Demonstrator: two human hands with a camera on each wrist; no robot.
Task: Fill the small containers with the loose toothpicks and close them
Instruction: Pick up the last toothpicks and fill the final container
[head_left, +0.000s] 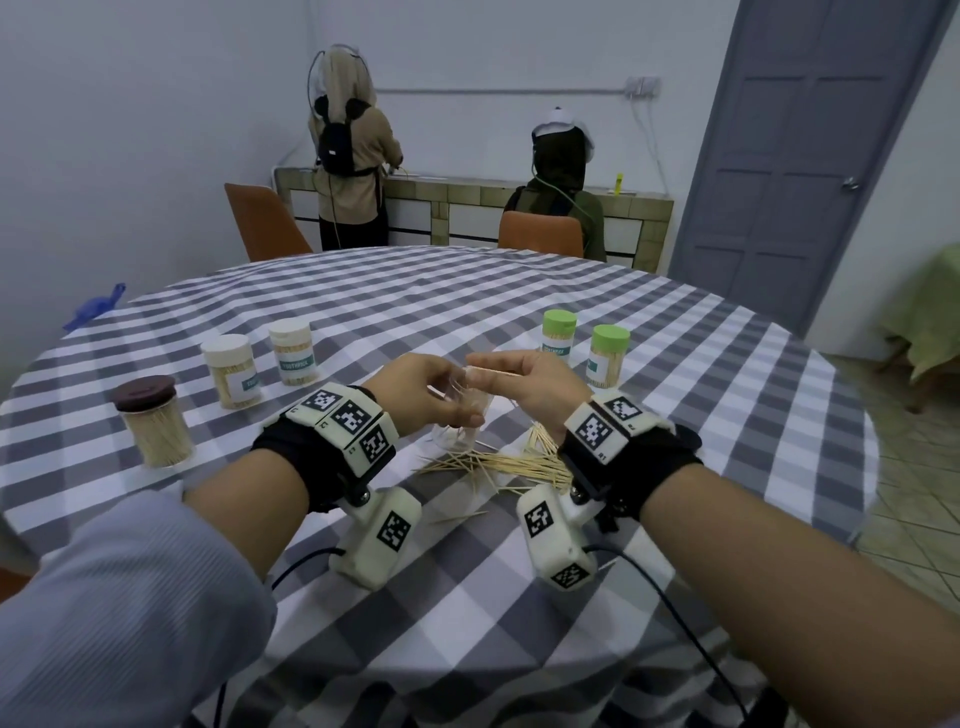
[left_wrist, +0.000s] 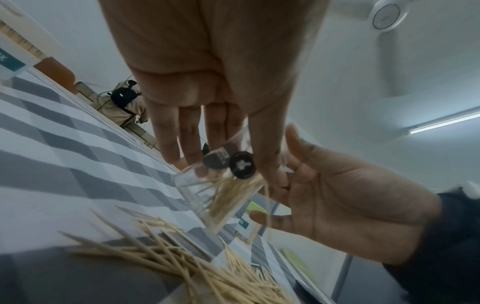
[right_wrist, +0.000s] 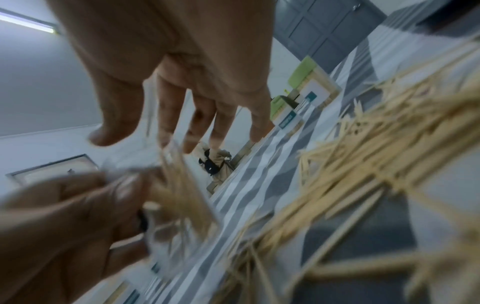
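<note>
Left hand (head_left: 421, 392) gripping clear container (head_left: 462, 423), right hand (head_left: 530, 382) pinching toothpicks (head_left: 493, 372) over it

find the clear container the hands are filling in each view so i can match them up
Head: clear container, centre, between left hand and right hand.
Left wrist: centre, tilted, toothpicks inside.
Right wrist: lower left, blurred.
Shared landmark: loose toothpick pile on the table by it.

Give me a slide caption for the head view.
Left hand holds a clear container while right hand feeds in toothpicks.
</note>
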